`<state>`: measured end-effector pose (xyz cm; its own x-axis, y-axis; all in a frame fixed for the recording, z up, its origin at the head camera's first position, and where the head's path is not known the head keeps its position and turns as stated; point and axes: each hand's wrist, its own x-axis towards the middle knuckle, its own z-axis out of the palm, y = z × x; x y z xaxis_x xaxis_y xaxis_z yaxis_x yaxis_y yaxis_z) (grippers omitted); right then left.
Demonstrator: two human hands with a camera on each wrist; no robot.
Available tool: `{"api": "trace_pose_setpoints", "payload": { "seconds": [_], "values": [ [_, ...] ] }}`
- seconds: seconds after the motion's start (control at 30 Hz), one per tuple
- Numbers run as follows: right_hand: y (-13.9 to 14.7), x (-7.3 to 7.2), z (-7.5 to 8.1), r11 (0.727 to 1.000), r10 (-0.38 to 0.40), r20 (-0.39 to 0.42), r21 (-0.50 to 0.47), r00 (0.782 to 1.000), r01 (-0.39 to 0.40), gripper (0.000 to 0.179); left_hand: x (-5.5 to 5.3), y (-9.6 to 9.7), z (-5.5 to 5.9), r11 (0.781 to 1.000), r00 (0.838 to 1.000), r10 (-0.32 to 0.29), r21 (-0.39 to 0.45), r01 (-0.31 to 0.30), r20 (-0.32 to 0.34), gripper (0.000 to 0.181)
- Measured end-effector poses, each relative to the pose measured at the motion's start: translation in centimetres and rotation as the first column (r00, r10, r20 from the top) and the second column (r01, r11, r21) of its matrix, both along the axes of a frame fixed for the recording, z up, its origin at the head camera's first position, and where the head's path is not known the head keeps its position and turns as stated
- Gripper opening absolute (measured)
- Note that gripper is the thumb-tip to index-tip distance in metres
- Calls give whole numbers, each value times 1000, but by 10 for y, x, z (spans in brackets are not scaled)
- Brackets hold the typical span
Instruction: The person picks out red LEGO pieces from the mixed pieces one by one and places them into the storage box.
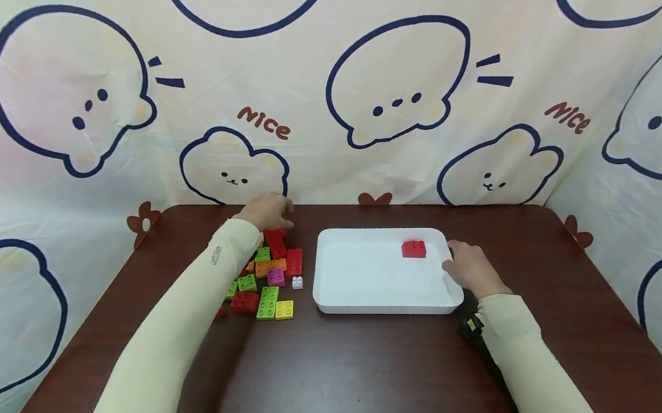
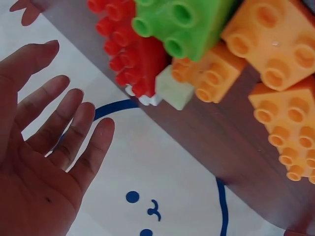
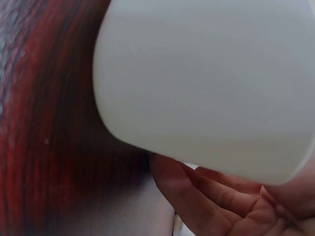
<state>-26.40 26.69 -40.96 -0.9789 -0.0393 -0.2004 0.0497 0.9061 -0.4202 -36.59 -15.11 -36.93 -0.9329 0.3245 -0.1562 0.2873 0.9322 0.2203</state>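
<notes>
My left hand [image 1: 267,211] hovers at the back of a pile of toy building blocks. In the left wrist view its fingers [image 2: 83,140] are spread loosely with nothing between them. Near them are a red block [image 2: 130,54], a green block [image 2: 192,24] and orange blocks [image 2: 275,37]. My right hand [image 1: 474,269] grips the right end of a white tray [image 1: 360,271], thumb over the rim. In the right wrist view the curled fingers [image 3: 177,184] lie beneath the tray's edge [image 3: 206,73]. One red block [image 1: 414,249] sits inside the tray, toward its back right.
Left of the tray, several blocks lie on the brown table [image 1: 311,381], among them a yellow block [image 1: 284,309], a purple block [image 1: 276,276] and a small white block [image 1: 297,283]. A cartoon-printed curtain [image 1: 319,96] hangs along the table's far edge.
</notes>
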Motion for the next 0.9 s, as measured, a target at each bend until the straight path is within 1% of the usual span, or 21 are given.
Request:
{"api": "trace_pose_setpoints", "payload": {
  "seconds": [0.13, 0.37, 0.6, 0.8, 0.9],
  "values": [
    [-1, 0, 0, 1000, 0, 3, -2, 1000, 0, 58, 1, -6, -6, 1000, 1000, 19, 4, -19, 25, 41],
    [-2, 1, 0, 1000, -4, 2, -1, 1000, 4, 57, 1, -11, -12, 999, 998, 35, -36, -33, 50, 40],
    [-1, -1, 0, 1000, 1, -2, -6, 1000, -1, 57, 0, -15, -19, 998, 996, 53, -36, -50, 76, 37],
    [-1, -1, -1, 1000, -2, 2, -10, 1000, 2, 58, 1, -14, -21, 998, 996, 59, -21, -57, 71, 35],
    [-1, 0, -2, 1000, -4, 10, -15, 1000, 5, 58, 2, -14, -21, 998, 995, 56, -19, -55, 81, 34]
  ]
}}
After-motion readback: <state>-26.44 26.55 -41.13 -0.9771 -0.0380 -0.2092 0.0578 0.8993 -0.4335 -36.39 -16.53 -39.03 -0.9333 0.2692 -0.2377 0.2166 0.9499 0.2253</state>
